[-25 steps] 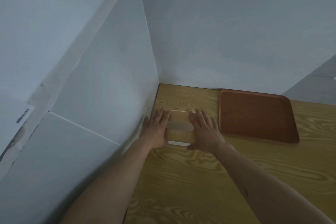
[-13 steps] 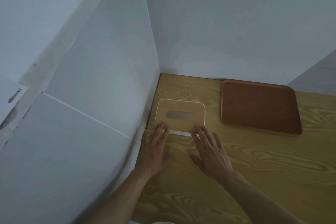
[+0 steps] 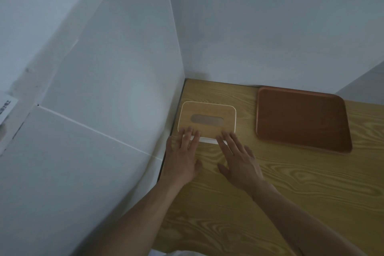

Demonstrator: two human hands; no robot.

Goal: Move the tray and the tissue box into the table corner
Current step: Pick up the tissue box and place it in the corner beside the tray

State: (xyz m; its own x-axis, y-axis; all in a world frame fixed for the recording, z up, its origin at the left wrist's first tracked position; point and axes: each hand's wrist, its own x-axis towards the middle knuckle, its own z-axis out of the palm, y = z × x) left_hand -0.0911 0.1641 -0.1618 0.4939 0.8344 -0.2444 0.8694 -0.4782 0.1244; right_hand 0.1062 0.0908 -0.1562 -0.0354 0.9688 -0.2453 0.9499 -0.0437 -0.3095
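Observation:
The tissue box (image 3: pixel 207 118), white with a wooden lid and a grey slot, sits on the wooden table (image 3: pixel 270 189) against the left wall, a little short of the corner. My left hand (image 3: pixel 184 156) and my right hand (image 3: pixel 239 160) lie flat with fingers apart, their fingertips resting on the box's near edge. Neither hand grips it. The reddish-brown tray (image 3: pixel 301 118) lies empty to the right of the box, its far edge close to the back wall.
White walls meet at the corner (image 3: pixel 185 78) behind the box. A strip of bare table lies between the box and the back wall, and a gap separates box and tray. A paper label (image 3: pixel 5 108) hangs at far left.
My hands slid back from on top of the box to its near edge, uncovering the lid. The box now lies slightly further from me than before.

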